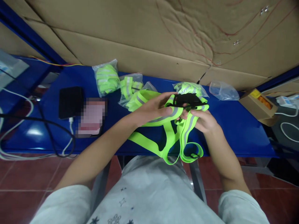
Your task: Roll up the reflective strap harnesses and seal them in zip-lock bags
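Both of my hands grip a neon-green reflective strap [188, 127] with grey stripes, close to its black plastic buckle [188, 100]. My left hand [161, 107] is closed on the strap left of the buckle, its thumb lying over the band. On the other side, my right hand [203, 118] pinches the strap just under the buckle; some of its fingers are hidden behind the band. Loose loops hang below the hands past the table's front edge, one curled around a small black slider [194, 156].
Clear bags of green straps [107, 79] lie along the back of the blue table [235, 127]. A crumpled clear bag [223, 90] and an open cardboard box [255, 107] are right. A black device [70, 102], a blurred-out phone [92, 118] and cables lie left.
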### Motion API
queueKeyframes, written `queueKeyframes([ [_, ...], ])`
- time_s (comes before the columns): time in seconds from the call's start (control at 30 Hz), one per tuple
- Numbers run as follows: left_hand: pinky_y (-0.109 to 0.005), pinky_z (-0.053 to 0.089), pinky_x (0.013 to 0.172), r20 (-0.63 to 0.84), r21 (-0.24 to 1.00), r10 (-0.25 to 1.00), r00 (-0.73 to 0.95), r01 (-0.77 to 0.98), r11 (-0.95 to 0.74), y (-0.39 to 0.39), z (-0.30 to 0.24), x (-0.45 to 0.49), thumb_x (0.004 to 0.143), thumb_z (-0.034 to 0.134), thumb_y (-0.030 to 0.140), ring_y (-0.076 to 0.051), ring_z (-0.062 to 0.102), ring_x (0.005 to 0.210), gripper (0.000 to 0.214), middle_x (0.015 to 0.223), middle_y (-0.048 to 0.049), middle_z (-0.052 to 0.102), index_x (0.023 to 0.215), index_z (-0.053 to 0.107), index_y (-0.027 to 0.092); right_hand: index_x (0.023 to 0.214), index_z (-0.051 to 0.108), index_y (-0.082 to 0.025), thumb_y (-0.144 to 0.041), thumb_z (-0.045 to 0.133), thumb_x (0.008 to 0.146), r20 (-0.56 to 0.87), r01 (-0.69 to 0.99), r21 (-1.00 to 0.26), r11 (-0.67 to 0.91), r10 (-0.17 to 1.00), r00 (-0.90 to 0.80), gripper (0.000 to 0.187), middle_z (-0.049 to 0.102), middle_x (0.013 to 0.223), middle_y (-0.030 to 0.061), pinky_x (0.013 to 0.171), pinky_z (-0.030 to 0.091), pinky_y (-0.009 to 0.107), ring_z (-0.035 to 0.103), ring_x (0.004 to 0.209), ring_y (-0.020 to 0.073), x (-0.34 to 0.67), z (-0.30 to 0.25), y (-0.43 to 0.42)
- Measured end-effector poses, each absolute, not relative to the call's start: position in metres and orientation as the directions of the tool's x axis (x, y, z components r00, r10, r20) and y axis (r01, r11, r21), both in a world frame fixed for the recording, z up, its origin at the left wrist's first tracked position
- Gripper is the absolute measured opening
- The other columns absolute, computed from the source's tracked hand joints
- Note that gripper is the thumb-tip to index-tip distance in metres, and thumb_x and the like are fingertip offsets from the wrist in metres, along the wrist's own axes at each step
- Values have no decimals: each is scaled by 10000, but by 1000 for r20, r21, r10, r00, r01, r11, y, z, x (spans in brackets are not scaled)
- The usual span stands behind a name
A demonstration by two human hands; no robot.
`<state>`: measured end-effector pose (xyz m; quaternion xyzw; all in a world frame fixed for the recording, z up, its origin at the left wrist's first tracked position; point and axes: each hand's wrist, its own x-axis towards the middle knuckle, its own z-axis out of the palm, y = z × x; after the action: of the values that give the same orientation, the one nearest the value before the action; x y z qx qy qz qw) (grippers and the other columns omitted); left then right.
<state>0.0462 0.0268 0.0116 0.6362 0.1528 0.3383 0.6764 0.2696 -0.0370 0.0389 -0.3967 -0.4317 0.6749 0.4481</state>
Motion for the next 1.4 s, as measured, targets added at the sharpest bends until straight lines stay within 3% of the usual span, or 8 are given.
queueKeyframes([
  [0.1, -422, 593, 958, 227, 963, 682, 695, -263, -52, 23, 4, 56, 788, 847, 669, -291, 726, 1164, 790, 1323, -149, 718, 1402, 610, 232, 881, 672, -203, -420, 827, 737, -161, -255, -941, -223, 957, -241, 304, 635, 709, 3, 860, 646, 452, 648, 708, 189, 264, 34, -36],
  [0.4, -385, 574, 974, 233, 971, 685, 690, -199, -131, 18, 3, 59, 994, 632, 611, -226, 749, 990, 443, 1059, -75, 786, 1094, 716, 187, 831, 687, -186, -539, 826, 782, -158, -271, -939, -210, 967, -200, 383, 629, 689, 11, 741, 658, 417, 599, 604, 160, 258, 30, -37],
  [0.57, -386, 563, 983, 254, 962, 765, 592, -76, -261, 14, -1, 62, 1003, 580, 644, -239, 726, 1044, 478, 1078, -70, 782, 1094, 715, 195, 830, 667, -186, -543, 804, 824, -128, -275, -946, -172, 977, -169, 382, 606, 699, -2, 685, 636, 377, 566, 577, 135, 257, 24, -36],
  [0.93, -418, 575, 1022, 173, 977, 560, 810, -213, 6, 21, 8, 59, 950, 581, 736, -257, 742, 1031, 576, 1034, -106, 799, 917, 777, 195, 868, 673, -216, -614, 812, 825, -91, -204, -970, -134, 974, -206, 424, 471, 532, -56, 645, 561, 302, 614, 614, 160, 254, 27, -37],
  [1.17, -378, 580, 926, -3, 998, 668, 744, -43, 51, 15, -5, 64, 859, 730, 720, -226, 726, 959, 570, 1041, -79, 782, 1100, 760, 204, 983, 728, -207, -733, 803, 781, -211, -110, -967, -231, 963, -166, 568, 760, 832, 45, 774, 634, 374, 758, 863, 242, 256, 8, -40],
  [1.23, -346, 575, 867, 4, 998, 714, 700, -48, 42, 12, -10, 67, 867, 747, 680, -207, 713, 892, 513, 957, -67, 769, 998, 756, 183, 1025, 741, -206, -750, 782, 793, -210, -71, -972, -224, 963, -169, 593, 783, 881, 58, 835, 647, 405, 770, 904, 257, 257, 4, -39],
  [1.3, -319, 556, 818, 1, 1000, 771, 637, -22, 16, 10, -12, 70, 878, 744, 658, -185, 684, 812, 496, 833, -47, 732, 852, 726, 163, 1046, 756, -209, -771, 727, 833, -170, 7, -985, -172, 972, -164, 601, 794, 919, 64, 905, 646, 437, 775, 950, 271, 257, 1, -38],
  [1.4, -302, 544, 800, 45, 999, 831, 554, -34, -32, 9, -12, 70, 893, 750, 600, -178, 683, 813, 440, 867, -39, 749, 916, 745, 161, 1136, 764, -225, -739, 638, 925, 18, 193, -981, 32, 997, -72, 570, 799, 1060, 70, 1054, 597, 484, 754, 1084, 286, 256, -2, -39],
])
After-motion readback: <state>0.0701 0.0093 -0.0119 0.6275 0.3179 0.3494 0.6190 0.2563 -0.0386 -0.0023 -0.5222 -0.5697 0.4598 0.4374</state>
